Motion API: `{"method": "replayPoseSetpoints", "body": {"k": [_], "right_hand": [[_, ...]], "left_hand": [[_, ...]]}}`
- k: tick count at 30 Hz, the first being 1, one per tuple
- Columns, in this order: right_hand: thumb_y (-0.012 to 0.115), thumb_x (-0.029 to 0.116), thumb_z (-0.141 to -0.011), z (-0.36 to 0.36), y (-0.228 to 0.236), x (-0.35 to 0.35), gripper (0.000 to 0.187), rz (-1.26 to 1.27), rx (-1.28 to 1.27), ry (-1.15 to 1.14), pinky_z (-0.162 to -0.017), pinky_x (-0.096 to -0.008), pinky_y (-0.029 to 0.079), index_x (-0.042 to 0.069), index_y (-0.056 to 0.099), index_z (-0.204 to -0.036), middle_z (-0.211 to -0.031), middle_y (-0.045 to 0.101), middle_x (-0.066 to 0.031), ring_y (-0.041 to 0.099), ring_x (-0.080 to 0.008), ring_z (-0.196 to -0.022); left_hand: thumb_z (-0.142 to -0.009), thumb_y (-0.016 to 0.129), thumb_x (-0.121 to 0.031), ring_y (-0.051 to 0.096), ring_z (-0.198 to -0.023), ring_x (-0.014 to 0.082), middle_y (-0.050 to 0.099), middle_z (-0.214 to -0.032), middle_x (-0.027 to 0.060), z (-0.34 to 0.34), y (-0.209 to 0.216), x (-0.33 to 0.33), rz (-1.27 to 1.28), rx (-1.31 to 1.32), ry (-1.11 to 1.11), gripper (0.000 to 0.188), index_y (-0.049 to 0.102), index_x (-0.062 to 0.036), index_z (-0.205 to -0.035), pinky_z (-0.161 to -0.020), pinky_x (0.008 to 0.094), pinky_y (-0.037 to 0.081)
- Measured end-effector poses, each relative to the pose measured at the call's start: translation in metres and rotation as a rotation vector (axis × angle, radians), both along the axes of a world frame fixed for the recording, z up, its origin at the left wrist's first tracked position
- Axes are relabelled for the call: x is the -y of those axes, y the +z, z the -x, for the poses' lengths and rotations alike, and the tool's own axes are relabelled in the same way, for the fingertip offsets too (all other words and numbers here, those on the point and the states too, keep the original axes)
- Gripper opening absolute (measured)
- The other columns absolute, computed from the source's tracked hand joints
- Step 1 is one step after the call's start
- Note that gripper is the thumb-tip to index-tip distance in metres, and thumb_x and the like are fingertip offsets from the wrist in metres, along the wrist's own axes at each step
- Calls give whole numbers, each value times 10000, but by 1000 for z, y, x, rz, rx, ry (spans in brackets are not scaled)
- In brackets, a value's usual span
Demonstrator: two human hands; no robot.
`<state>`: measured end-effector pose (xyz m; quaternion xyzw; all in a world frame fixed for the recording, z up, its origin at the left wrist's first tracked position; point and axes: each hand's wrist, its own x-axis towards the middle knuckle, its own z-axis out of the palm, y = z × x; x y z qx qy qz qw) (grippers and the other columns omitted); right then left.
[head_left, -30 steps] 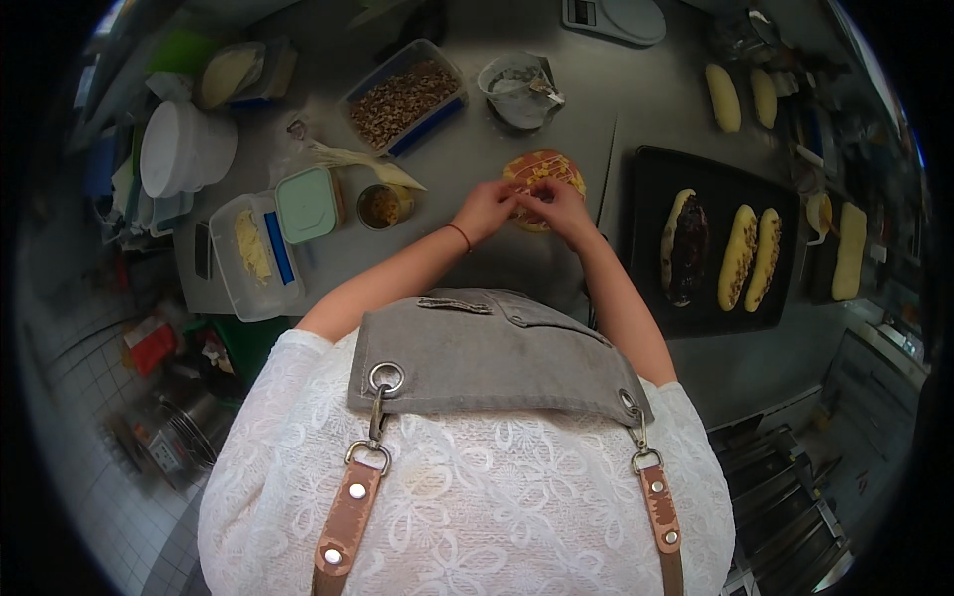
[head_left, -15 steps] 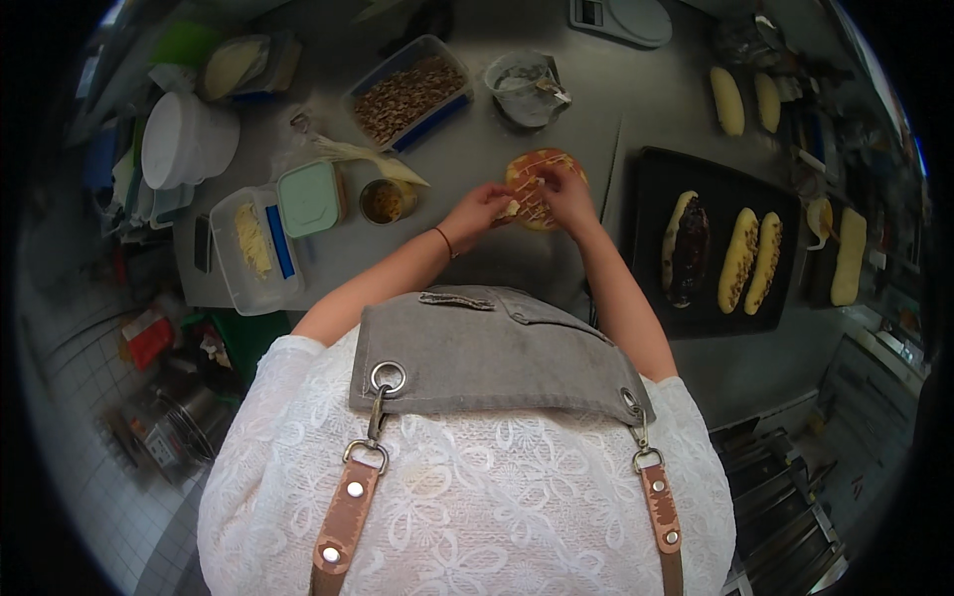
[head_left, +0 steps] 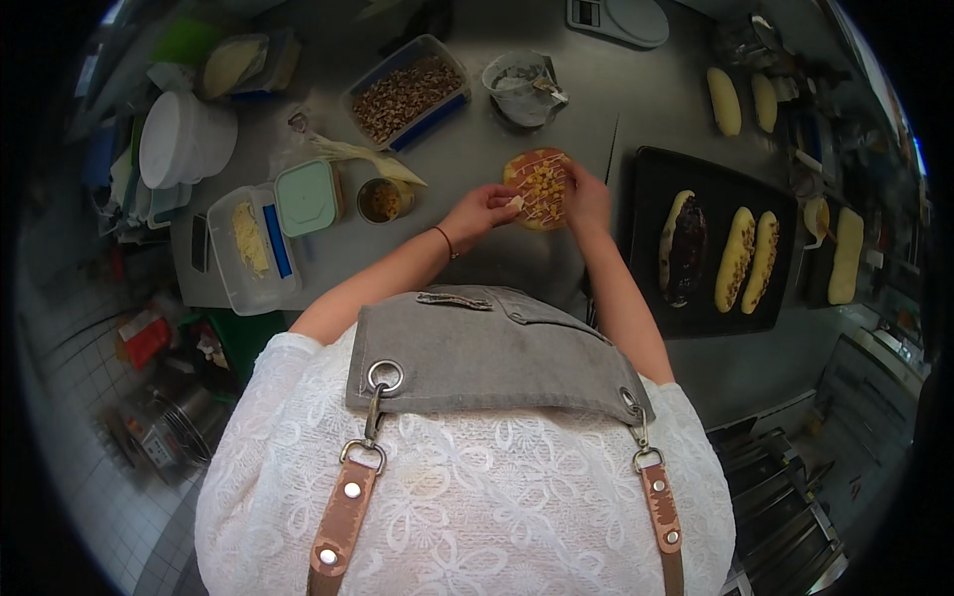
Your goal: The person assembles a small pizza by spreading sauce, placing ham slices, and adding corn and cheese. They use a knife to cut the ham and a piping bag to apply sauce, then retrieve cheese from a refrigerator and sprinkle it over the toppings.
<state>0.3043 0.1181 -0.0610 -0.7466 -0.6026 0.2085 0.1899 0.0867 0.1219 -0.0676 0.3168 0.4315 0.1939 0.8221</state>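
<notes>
A round mini pizza (head_left: 529,217), spread with an orange-red layer, pale drizzled lines and yellow corn kernels (head_left: 545,186), lies on the steel table in front of me. At its left edge my left hand (head_left: 484,211) is closed in a pinch on a small pale piece (head_left: 516,202). My right hand (head_left: 587,199) is at the pizza's right edge with its fingers bent together. What they hold, if anything, is hidden. Left of my left hand stands an open can (head_left: 386,202) with yellow contents, beside a piping bag (head_left: 373,159).
A black baking tray (head_left: 651,238) with filled and topped long doughs sits at right. Further left are a tub of shredded cheese (head_left: 250,238) and a green-lidded box (head_left: 306,197). Chopped nuts (head_left: 409,91), a clear bowl (head_left: 517,84) and a scale (head_left: 636,22) stand behind.
My right hand has moved from over the pizza to its right edge, showing the corn in the middle. My left hand stays at the left edge, still pinching the pale piece.
</notes>
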Motion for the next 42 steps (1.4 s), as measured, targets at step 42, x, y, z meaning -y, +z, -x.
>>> {"method": "replayPoseSetpoints", "body": {"k": [42], "right_hand": [[669,187,-885,-14,52,26,182,209,-766,146,-649,-252,431,13,627,-859,-772,596,-12,518,-88,-725]], "left_hand": [[-955,629,-252,584,-887,77,634,-993,10,-35,21,-25,-142,69,-182,270,620,-18,-1092,-787,238,484]]}}
